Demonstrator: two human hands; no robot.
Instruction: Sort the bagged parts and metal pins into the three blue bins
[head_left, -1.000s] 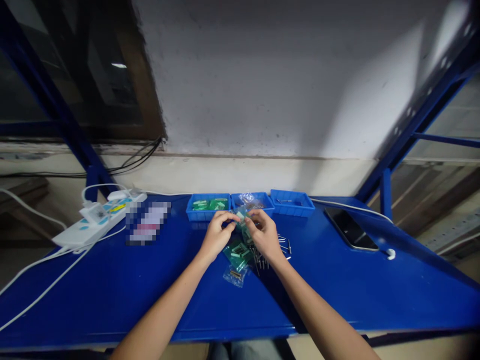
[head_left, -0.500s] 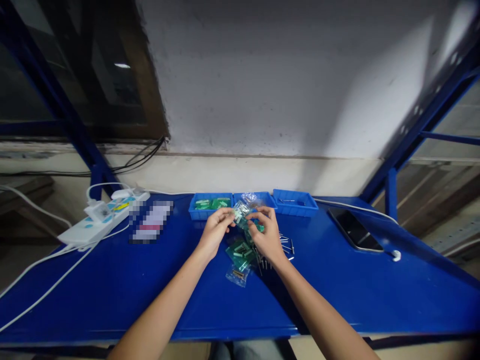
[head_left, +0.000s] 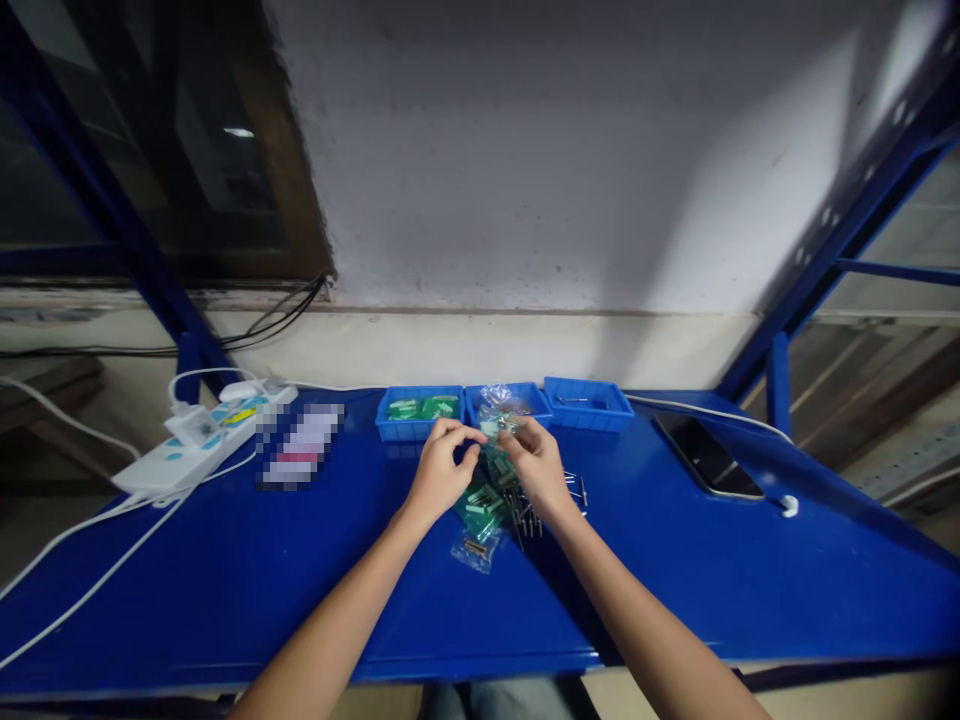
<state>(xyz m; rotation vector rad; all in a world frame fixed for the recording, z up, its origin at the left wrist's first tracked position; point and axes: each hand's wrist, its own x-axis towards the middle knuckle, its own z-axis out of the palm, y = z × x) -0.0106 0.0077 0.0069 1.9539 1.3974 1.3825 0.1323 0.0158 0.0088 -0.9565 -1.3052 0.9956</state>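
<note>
My right hand (head_left: pixel 538 462) pinches a small clear plastic bag (head_left: pixel 490 428) with pale pieces in it, above the front of the middle bin. Facing it, my left hand (head_left: pixel 444 468) has its thumb and forefinger apart, the fingertips close to the bag with nothing visible between them. Below both hands, green-tinted packets (head_left: pixel 480 508) of pale pieces lie in a pile. In front of them is a clear packet (head_left: pixel 474 548) with brownish pieces. Thin metal pins or screws (head_left: pixel 529 522), too small to name surely, are scattered beside and partly under my right hand.
Along the back stand a blue bin of green packets (head_left: pixel 385 428), a middle blue bin (head_left: pixel 545 412) with clear bags, and a right bin (head_left: pixel 600 418) with a few metal pieces. A power strip (head_left: pixel 161 468) with cables is left; a phone (head_left: pixel 709 458) and white earbud (head_left: pixel 788 506) are right.
My left fingers have parted and come off the bag, which both hands were touching before. My right hand keeps the bag, and its fingers are closer together.
</note>
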